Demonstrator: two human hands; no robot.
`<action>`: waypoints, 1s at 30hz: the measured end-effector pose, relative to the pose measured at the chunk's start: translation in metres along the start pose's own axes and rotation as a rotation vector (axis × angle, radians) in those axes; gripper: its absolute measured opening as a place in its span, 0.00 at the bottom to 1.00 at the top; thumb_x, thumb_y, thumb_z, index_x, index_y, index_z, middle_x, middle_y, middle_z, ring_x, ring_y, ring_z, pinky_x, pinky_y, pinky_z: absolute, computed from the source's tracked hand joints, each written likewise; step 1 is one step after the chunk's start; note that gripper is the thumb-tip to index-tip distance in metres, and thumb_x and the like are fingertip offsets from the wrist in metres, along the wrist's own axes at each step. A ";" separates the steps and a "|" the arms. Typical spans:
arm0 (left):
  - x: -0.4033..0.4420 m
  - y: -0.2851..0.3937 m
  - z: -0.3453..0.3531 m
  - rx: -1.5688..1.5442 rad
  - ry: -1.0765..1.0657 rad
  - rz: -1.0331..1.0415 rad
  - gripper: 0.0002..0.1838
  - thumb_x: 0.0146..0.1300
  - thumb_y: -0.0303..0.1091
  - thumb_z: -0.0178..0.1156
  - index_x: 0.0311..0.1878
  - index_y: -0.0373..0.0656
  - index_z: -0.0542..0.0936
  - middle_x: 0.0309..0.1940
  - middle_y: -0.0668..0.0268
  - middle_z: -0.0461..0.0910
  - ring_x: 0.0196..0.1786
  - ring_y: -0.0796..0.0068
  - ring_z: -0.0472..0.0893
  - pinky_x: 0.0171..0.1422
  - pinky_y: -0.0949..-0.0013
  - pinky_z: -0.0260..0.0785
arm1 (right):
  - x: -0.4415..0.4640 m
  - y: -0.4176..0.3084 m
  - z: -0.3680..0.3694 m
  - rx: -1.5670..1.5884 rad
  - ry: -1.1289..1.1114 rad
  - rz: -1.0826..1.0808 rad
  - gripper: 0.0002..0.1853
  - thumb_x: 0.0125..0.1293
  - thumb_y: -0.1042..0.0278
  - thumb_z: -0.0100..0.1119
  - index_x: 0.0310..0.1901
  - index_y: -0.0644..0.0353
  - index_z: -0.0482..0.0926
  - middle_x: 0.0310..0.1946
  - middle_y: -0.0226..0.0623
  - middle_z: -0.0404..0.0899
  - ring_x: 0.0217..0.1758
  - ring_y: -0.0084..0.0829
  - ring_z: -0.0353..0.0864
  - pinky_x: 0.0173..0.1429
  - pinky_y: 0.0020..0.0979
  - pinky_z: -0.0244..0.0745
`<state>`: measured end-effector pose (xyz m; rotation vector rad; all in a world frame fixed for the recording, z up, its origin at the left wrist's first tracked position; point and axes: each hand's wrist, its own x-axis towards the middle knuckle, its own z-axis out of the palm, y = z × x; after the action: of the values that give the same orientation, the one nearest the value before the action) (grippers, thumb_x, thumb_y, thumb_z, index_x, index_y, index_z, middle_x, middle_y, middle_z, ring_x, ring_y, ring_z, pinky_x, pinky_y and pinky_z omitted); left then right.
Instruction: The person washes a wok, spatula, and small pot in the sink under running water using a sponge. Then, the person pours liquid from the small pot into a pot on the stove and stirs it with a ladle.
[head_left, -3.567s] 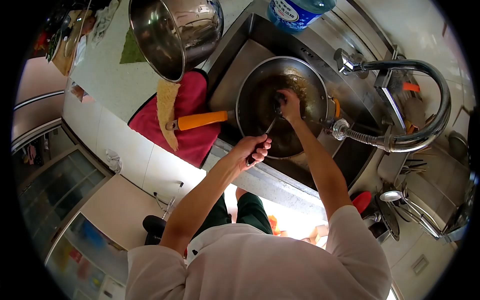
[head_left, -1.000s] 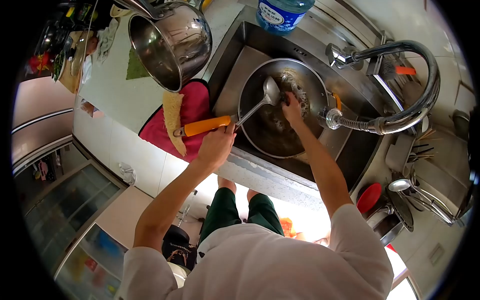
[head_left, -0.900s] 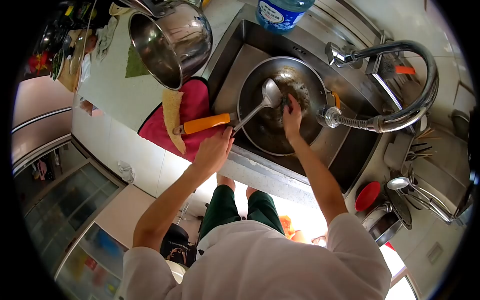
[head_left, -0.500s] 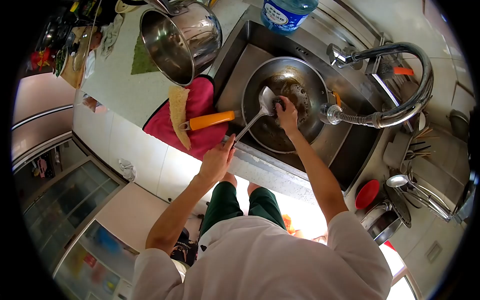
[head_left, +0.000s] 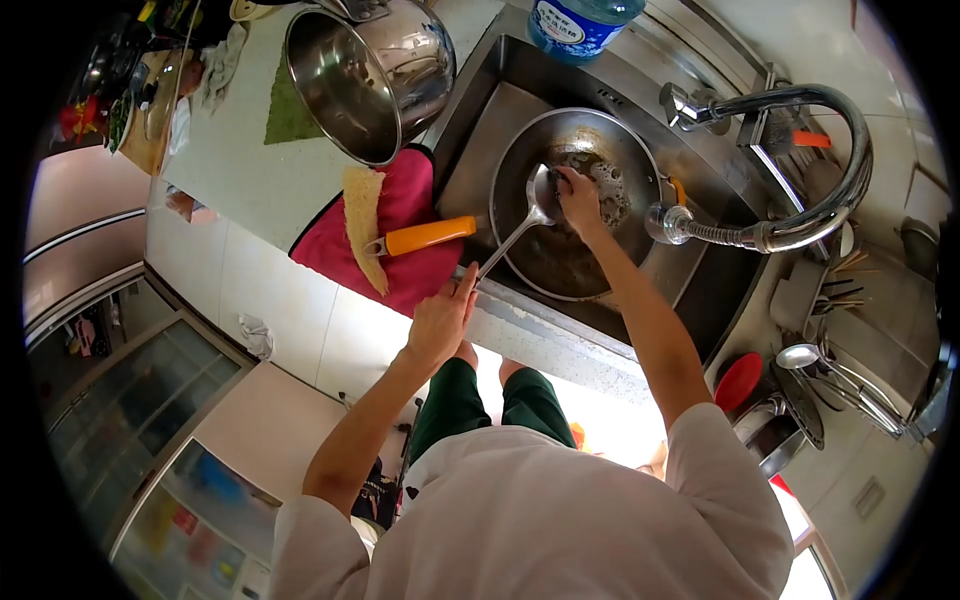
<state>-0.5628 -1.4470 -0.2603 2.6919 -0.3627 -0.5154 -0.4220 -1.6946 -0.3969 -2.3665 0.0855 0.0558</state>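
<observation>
My left hand (head_left: 440,322) is closed around the handle of a metal spatula (head_left: 512,243), below the sink's front edge. The spatula's head is over the wok (head_left: 530,275), which sits in the sink with brown, foamy water inside. My right hand (head_left: 580,203) pinches a dark scrubber (head_left: 558,177) against the spatula's head; fingers hide most of it. An orange handle (head_left: 430,237) points left from the wok over a red cloth (head_left: 420,285). A strip of loofah (head_left: 362,215) rests on that cloth, partly under the handle's end.
A steel pot (head_left: 425,60) lies tilted on the counter at left. The curved faucet (head_left: 858,150) reaches over the wok's right side. Behind the sink (head_left: 470,165) stands a blue-labelled bottle (head_left: 575,30). Ladles (head_left: 850,385) and a red utensil (head_left: 738,380) are at right.
My right hand has shifted slightly up along the spatula's head, and the scrubber shows less. My left hand keeps its hold on the handle. The whole view has moved slightly.
</observation>
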 end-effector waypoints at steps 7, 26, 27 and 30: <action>0.004 0.000 -0.006 -0.033 -0.028 -0.004 0.24 0.67 0.37 0.50 0.66 0.43 0.64 0.30 0.52 0.77 0.27 0.53 0.80 0.30 0.58 0.75 | -0.020 -0.080 -0.018 0.154 -0.047 -0.111 0.14 0.61 0.75 0.53 0.49 0.56 0.75 0.39 0.52 0.75 0.44 0.55 0.74 0.46 0.46 0.71; 0.004 -0.001 0.004 -0.204 0.037 -0.045 0.23 0.67 0.36 0.51 0.64 0.41 0.66 0.25 0.51 0.76 0.27 0.50 0.79 0.31 0.54 0.73 | -0.068 -0.036 -0.023 0.179 0.223 0.161 0.10 0.57 0.79 0.55 0.42 0.64 0.73 0.34 0.51 0.78 0.39 0.51 0.78 0.43 0.41 0.73; 0.002 0.001 0.005 -0.204 0.038 -0.047 0.23 0.67 0.36 0.51 0.64 0.41 0.66 0.25 0.51 0.76 0.27 0.50 0.79 0.31 0.54 0.73 | -0.068 -0.059 -0.029 0.224 0.169 0.130 0.10 0.57 0.79 0.56 0.42 0.64 0.73 0.35 0.51 0.78 0.39 0.51 0.78 0.43 0.41 0.73; 0.002 0.001 0.006 -0.207 0.048 -0.042 0.23 0.66 0.35 0.51 0.64 0.41 0.66 0.25 0.49 0.76 0.28 0.49 0.79 0.32 0.53 0.73 | -0.065 -0.083 -0.024 0.219 0.047 -0.053 0.09 0.56 0.78 0.56 0.40 0.62 0.73 0.34 0.52 0.76 0.39 0.53 0.77 0.41 0.42 0.72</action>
<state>-0.5632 -1.4502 -0.2662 2.5114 -0.2270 -0.4714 -0.4798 -1.6492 -0.3182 -2.1500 0.0490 -0.0327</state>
